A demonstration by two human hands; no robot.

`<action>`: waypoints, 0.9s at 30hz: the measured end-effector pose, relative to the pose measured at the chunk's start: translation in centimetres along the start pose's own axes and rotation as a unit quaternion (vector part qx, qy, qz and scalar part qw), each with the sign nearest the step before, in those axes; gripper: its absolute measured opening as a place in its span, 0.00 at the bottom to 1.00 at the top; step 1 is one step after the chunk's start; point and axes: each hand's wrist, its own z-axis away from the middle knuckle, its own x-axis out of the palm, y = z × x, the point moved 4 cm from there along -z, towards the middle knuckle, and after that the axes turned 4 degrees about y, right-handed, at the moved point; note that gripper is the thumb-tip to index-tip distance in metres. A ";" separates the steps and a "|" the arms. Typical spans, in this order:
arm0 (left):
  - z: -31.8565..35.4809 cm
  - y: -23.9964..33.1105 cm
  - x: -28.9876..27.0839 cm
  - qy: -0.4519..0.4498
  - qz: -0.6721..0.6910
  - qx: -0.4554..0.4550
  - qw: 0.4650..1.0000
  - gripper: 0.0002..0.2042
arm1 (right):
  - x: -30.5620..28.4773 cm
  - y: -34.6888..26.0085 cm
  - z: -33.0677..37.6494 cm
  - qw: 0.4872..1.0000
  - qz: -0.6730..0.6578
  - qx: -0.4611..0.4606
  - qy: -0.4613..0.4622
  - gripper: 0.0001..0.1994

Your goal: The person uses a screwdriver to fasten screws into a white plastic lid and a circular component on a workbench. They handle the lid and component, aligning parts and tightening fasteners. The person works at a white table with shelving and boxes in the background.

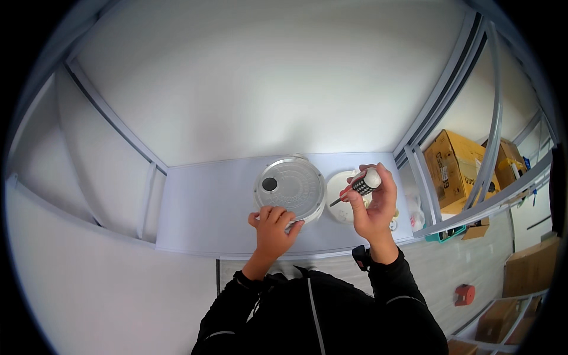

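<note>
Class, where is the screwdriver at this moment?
The screwdriver is right of centre in the head view, held in the right hand, seen against the white round piece.

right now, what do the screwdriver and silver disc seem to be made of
Screwdriver: thin grey shaft, probably steel; handle likely plastic, with a checkered grip and pale, smooth-looking end. Disc: silvery with shiny highlights, perhaps metal or plastic.

Round silver disc (293,192), centre: glossy, metal-looking. Black-and-white screwdriver handle (367,182), right of centre: plastic-looking. Pale oblong worktop (207,207), mid-frame: smooth, matt.
</note>
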 end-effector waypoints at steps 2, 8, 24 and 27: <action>0.4 1.4 1.2 0.021 -0.012 -0.001 1.000 0.12 | -1.0 0.7 0.3 1.000 -0.016 0.008 0.006 0.37; -0.2 3.6 1.4 0.070 -0.067 -0.055 0.994 0.15 | -3.1 2.4 1.2 0.997 -0.057 0.056 0.008 0.36; -0.9 -0.1 -1.7 -0.025 -0.099 -0.243 0.965 0.06 | -1.0 3.7 0.1 0.977 -0.176 0.122 -0.011 0.36; -1.3 -0.1 -1.8 -0.035 -0.094 -0.242 0.965 0.04 | -0.8 3.4 -0.3 0.970 -0.199 0.138 -0.015 0.37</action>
